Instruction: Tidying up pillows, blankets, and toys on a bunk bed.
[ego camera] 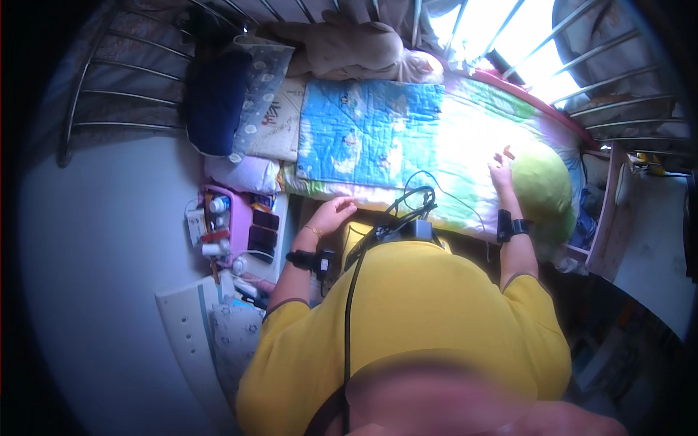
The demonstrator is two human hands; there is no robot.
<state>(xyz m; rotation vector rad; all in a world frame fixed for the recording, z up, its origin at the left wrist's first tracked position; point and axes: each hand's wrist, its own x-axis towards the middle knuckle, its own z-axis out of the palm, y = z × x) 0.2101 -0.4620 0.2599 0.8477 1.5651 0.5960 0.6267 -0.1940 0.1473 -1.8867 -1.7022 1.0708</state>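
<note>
A bed lies before me, covered with a pale green, pink and white sheet (pixel 469 201) that is overexposed in the middle. My left hand (pixel 334 214) is at its near edge, holding nothing, with its fingers loosely apart. On the right, my right hand (pixel 501 170) is at the left side of a round green cushion (pixel 542 177). A small orange-brown tab (pixel 509 153) stands by its fingertips; glare hides whether they grip it. Spread over the bed's middle is a blue quilted mat (pixel 371 133) with a cartoon print.
At the bed's left end are a navy cushion (pixel 218 103) and a white pillow (pixel 242 173). A plush toy (pixel 354 46) lies along the metal rails (pixel 131 126). Left of me, a pink tray (pixel 238 223) holds bottles beside dark phones (pixel 263 234). Black cables (pixel 417 201) loop at my waist.
</note>
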